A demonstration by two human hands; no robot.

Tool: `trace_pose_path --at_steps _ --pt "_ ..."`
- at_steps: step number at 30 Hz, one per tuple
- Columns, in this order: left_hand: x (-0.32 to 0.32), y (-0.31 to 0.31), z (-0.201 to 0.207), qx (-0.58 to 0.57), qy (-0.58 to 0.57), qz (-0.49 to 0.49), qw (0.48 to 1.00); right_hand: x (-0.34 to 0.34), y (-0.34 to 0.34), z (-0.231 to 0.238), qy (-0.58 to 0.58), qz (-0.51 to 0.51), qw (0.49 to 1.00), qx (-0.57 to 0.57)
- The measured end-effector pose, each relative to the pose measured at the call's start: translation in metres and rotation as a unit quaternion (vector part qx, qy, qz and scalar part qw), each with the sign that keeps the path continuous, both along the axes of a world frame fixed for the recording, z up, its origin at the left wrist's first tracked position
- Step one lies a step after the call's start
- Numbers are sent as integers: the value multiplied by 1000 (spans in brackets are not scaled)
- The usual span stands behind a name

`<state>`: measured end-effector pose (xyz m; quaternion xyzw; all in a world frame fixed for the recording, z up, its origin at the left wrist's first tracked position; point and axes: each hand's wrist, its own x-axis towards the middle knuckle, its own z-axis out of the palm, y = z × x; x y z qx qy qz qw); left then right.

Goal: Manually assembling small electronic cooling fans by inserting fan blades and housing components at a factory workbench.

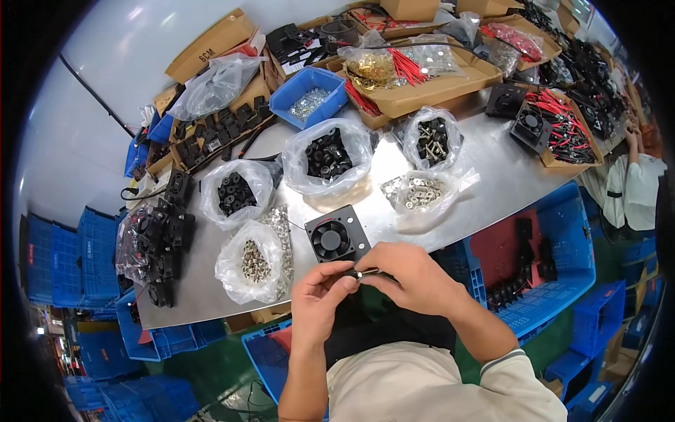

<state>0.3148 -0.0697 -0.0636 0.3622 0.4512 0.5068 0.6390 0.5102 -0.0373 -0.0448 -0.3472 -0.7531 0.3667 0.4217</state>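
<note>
A small black square cooling fan (336, 235) on a black mounting plate lies on the metal table (492, 176) near its front edge. Just below it, my left hand (320, 299) and my right hand (411, 278) meet and pinch a small metal screw part (361, 273) between their fingertips. The part is tiny and mostly covered by my fingers. Clear plastic bags of hardware lie around the fan: silvery screws (254, 261), black rubber pieces (236, 193), larger black parts (328, 155) and washers (420, 192).
Cardboard boxes with red wires (569, 130) and brass parts (373, 70), a blue bin of screws (308, 98) and several black fans (163, 235) crowd the table. Blue crates (555, 274) stand below. Another person's sleeve (636, 186) shows at the right.
</note>
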Motion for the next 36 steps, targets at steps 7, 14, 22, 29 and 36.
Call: trace_pose_path --at_steps 7,14,22,29,36 --pt "0 1 3 8 -1 6 1000 0 -1 2 -44 -10 999 -2" --pt "-5 4 5 14 7 5 1000 -11 5 4 -78 2 996 49" --pt "-15 7 0 12 -4 -1 1000 -25 9 5 -51 -3 996 72" --pt "-13 1 -2 46 -20 14 999 -24 4 4 -31 14 997 70" --pt "-7 -1 -4 28 -14 -3 1000 -16 -3 7 -6 -15 999 38"
